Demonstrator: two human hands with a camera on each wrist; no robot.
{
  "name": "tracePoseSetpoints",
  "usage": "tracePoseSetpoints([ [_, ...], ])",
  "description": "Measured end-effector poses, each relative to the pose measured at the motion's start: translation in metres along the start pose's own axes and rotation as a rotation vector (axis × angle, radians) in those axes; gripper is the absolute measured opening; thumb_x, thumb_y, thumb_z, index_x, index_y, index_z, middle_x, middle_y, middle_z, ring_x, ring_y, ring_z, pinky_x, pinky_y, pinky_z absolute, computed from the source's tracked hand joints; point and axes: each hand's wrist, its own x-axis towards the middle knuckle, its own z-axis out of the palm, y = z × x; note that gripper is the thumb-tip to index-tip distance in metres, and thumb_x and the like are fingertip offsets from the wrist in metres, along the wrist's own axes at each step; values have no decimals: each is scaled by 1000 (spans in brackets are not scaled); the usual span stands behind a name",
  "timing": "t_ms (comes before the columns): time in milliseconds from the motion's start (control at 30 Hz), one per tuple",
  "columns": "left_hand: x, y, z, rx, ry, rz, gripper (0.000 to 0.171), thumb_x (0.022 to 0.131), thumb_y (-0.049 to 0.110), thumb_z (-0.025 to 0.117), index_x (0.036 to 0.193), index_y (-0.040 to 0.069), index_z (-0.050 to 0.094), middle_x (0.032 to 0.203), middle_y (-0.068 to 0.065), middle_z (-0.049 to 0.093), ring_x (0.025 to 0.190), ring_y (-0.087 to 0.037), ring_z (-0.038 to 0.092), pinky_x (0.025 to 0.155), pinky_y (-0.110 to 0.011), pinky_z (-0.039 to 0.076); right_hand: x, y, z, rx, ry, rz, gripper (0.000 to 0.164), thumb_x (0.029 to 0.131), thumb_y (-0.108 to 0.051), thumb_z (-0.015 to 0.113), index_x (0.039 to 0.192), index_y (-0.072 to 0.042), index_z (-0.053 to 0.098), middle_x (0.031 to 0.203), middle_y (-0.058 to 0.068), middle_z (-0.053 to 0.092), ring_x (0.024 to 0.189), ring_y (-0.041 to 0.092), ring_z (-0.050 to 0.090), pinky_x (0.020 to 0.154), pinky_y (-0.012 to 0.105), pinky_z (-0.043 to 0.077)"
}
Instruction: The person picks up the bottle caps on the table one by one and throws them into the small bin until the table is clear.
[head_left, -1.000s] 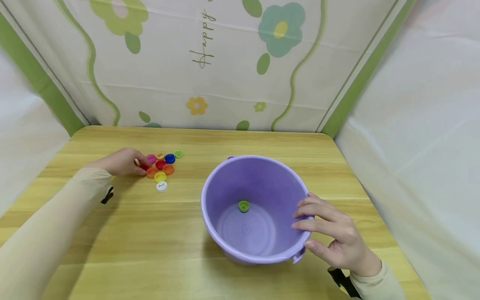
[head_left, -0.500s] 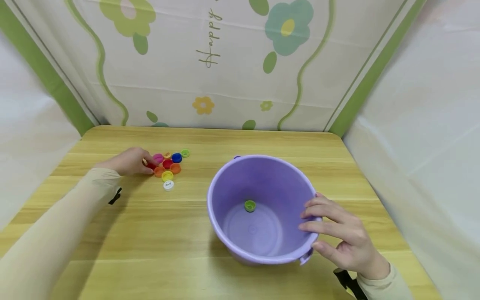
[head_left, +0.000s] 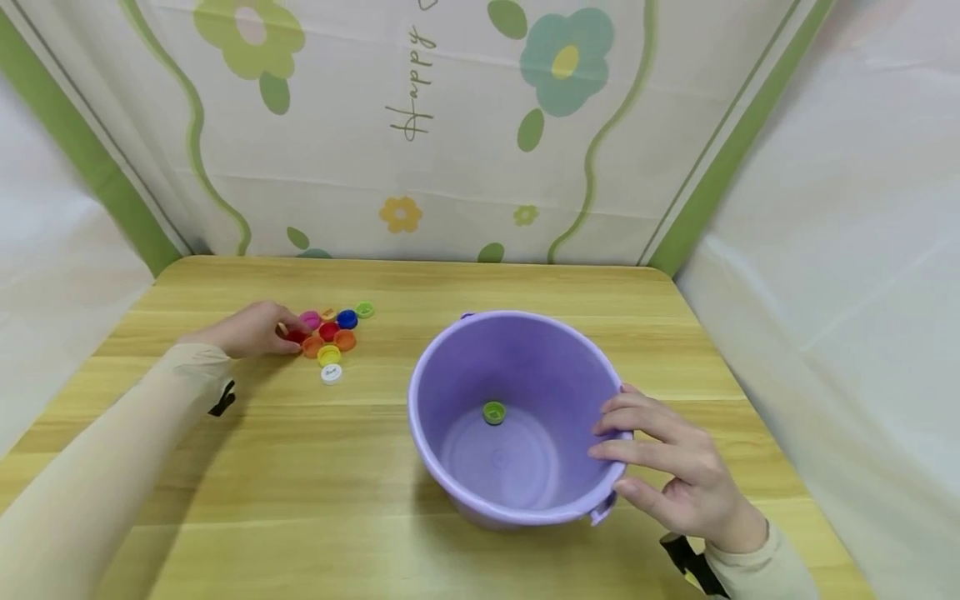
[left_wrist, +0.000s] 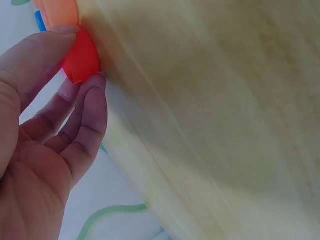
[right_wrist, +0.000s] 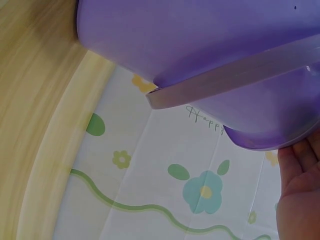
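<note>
At the back left of the table, my left hand (head_left: 255,329) pinches a red bottle cap (left_wrist: 82,57) between thumb and fingertips, as the left wrist view shows. This cap lies at the left edge of a cluster of caps, right beside an orange cap (head_left: 312,347). My right hand (head_left: 678,471) grips the rim of a purple bucket (head_left: 517,358) on its right side, fingers over the inside and thumb outside. On the bucket's floor rests one green cap (head_left: 494,412).
The cluster also has pink (head_left: 310,320), blue (head_left: 347,319), yellow (head_left: 329,355), white (head_left: 332,373) and light green (head_left: 365,310) caps, plus a second red cap (head_left: 329,332). A flowered cloth (head_left: 450,167) hangs behind the wooden table (head_left: 300,500), with white sheets at both sides.
The head view shifts slightly. Both hands keep their places, the left at the red bottle cap and the right on the bucket's rim.
</note>
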Motion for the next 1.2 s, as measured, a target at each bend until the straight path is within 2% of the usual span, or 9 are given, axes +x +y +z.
tracePoseSetpoints([
  [100,-5,-3,-1,16,21,-13,29,86,10,77,113,0,73,107,-14,70,92,-26,65,84,-49,54,-2,1,1,0,-11,11,23,96,-16,65,92,5,73,94,24,66,100,34,60,109,45,38],
  [200,-12,-1,-10,32,56,-25,30,86,12,78,114,1,73,106,-13,69,91,-26,64,82,-48,54,-3,2,1,1,-15,17,24,96,-17,65,92,5,73,94,24,66,100,35,59,109,46,37],
  [300,-17,8,-23,51,95,-12,31,86,13,78,115,1,73,103,-10,69,88,-22,63,77,-41,55,-4,3,1,3,-15,17,24,96,-16,65,92,5,73,94,24,65,99,35,59,109,46,37],
  [400,-22,22,-40,74,124,37,30,85,9,78,113,0,72,98,-7,70,82,-18,62,71,-33,54,-4,3,1,7,-12,14,24,96,-16,65,92,5,73,94,23,65,98,35,59,109,46,37],
  [567,-31,63,-63,142,182,76,34,83,7,79,116,3,72,103,-8,69,76,-15,59,64,-26,51,-3,3,1,12,-9,11,24,96,-16,64,92,6,73,94,23,65,97,35,59,109,46,37],
  [733,-35,111,-73,223,210,150,39,81,10,82,119,6,72,107,-7,66,81,-15,61,68,-31,53,-2,2,1,18,-7,9,24,97,-15,64,92,6,73,93,24,65,97,36,59,108,46,38],
  [833,-36,139,-73,263,197,221,42,79,10,84,119,8,72,104,-4,64,87,-18,61,72,-36,54,-2,1,1,17,-4,11,24,97,-16,64,92,6,73,93,24,65,97,36,59,109,45,37],
  [967,-37,170,-69,307,225,377,39,76,5,85,113,9,74,105,-4,63,90,-21,63,75,-38,55,-1,0,1,20,-3,16,24,96,-15,65,92,6,73,93,24,65,97,36,59,110,46,37],
  [1200,-42,214,-58,306,291,575,33,76,7,86,106,10,74,101,-1,62,83,-12,63,69,-28,55,0,-1,1,27,-6,16,23,97,-15,65,93,6,73,94,24,65,97,36,59,110,46,36],
])
